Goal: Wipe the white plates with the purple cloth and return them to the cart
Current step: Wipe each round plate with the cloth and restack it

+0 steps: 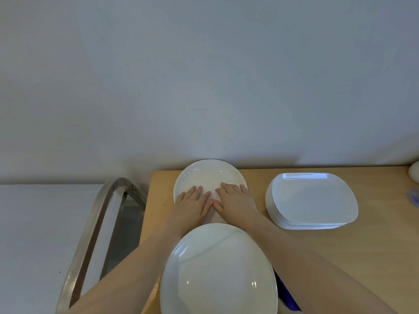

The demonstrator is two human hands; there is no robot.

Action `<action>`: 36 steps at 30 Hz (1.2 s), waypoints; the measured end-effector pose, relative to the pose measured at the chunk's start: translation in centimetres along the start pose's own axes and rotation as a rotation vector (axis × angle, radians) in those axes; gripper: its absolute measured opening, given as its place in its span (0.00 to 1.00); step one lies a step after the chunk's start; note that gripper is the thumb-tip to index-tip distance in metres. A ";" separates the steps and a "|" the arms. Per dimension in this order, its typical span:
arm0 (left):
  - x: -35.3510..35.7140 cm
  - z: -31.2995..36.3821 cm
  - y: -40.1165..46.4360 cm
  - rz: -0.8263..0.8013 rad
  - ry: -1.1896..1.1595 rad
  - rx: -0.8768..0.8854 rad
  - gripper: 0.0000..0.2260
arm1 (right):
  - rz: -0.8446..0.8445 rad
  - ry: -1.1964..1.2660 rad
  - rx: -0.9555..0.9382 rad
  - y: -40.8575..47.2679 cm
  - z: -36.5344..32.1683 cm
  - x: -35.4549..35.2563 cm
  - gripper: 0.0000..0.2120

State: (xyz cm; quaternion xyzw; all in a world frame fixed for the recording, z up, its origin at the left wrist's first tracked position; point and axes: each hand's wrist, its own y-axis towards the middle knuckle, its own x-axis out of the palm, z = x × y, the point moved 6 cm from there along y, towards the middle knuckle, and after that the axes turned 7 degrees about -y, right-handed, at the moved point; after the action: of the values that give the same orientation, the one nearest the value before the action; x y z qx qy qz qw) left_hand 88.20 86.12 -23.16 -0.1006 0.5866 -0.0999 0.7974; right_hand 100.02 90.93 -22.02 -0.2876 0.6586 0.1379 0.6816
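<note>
Both hands, left hand [192, 206] and right hand [234, 200], lie flat with fingers straight on a round white plate [209, 175] at the tabletop's [340, 257] far edge, each grip wide, holding nothing. Glazed ceramic looks slippery, stiff, breakable; best lifted by opposite rims. A corner of the purple cloth [286, 295] peeks out beside the nearer plate [218, 273].

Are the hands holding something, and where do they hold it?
Nothing is gripped. The left hand and the right hand lie flat, fingers straight, on the near part of the far round plate on the table.
</note>
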 end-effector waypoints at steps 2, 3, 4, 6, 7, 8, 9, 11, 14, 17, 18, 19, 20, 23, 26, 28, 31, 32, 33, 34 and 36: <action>0.3 0.0 -0.3 0.004 -0.015 -0.009 0.22 | -0.016 0.000 0.005 -0.2 -0.1 0.2 0.24; 0.3 0.0 -0.5 0.017 -0.021 -0.013 0.22 | -0.016 0.000 0.005 -0.3 -0.2 0.2 0.24; 0.3 0.0 -0.6 0.030 -0.027 -0.016 0.22 | -0.014 0.001 0.005 -0.3 -0.3 0.2 0.24; 0.2 0.0 -0.6 0.036 -0.036 -0.013 0.22 | -0.011 -0.001 0.001 -0.3 -0.4 0.2 0.24; 0.2 0.0 -0.6 0.029 -0.040 -0.009 0.22 | -0.014 -0.004 -0.002 -0.3 -0.4 0.2 0.24; 0.3 0.0 -0.6 0.022 -0.043 -0.008 0.22 | -0.016 -0.009 -0.005 -0.3 -0.4 0.2 0.24; 0.3 0.0 -0.6 0.011 -0.041 -0.005 0.22 | -0.021 -0.010 -0.007 -0.3 -0.4 0.3 0.24; 0.6 -0.1 -0.6 -0.022 -0.022 0.003 0.22 | -0.038 -0.008 -0.010 -0.3 -0.3 0.5 0.26; 1.1 -0.4 -0.6 -0.062 0.029 0.014 0.22 | -0.069 -0.028 -0.021 -0.4 -0.3 1.2 0.29; 1.5 -0.6 -0.4 -0.097 0.085 0.009 0.25 | -0.122 -0.052 -0.038 -0.4 -0.2 1.8 0.35; 1.6 -0.7 -0.4 -0.106 0.110 0.005 0.26 | -0.134 -0.057 -0.043 -0.4 -0.2 2.0 0.37; 1.7 -0.7 -0.3 -0.111 0.133 0.001 0.27 | -0.139 -0.060 -0.046 -0.4 -0.2 2.1 0.38; 1.8 -0.8 -0.3 -0.114 0.150 -0.001 0.28 | -0.139 -0.062 -0.049 -0.4 -0.2 2.1 0.38; 2.0 -0.8 -0.2 -0.116 0.154 -0.003 0.28 | -0.133 -0.063 -0.052 -0.4 -0.2 2.0 0.38; 1.8 -0.8 -0.2 -0.118 0.131 -0.004 0.26 | -0.117 -0.072 -0.062 -0.4 -0.3 1.6 0.34; 1.3 -0.8 -0.2 -0.101 0.061 0.002 0.23 | -0.091 -0.048 -0.071 -0.3 -0.3 1.0 0.29; -0.1 -0.8 -0.4 -0.037 -0.093 0.038 0.19 | -0.062 0.047 -0.075 -0.4 0.1 -0.3 0.23; -0.5 -1.0 -0.7 -0.011 -0.139 0.040 0.18 | -0.059 0.107 -0.065 -0.4 0.3 -0.7 0.21; -1.0 -1.3 -1.0 0.015 -0.179 0.033 0.17 | -0.054 0.178 -0.045 -0.6 0.5 -1.0 0.20; -1.4 -1.6 -1.3 0.037 -0.220 0.019 0.17 | -0.046 0.250 -0.019 -0.7 0.7 -1.4 0.20; -2.1 -2.0 -2.1 0.072 -0.312 -0.008 0.16 | -0.018 0.359 0.027 -1.1 0.9 -2.2 0.18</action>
State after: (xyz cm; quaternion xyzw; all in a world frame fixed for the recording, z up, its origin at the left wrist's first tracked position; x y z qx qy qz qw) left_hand 85.64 84.63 -21.28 -0.0970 0.4594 -0.0518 0.8814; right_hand 101.18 91.01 -19.71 -0.3042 0.7688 0.0694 0.5582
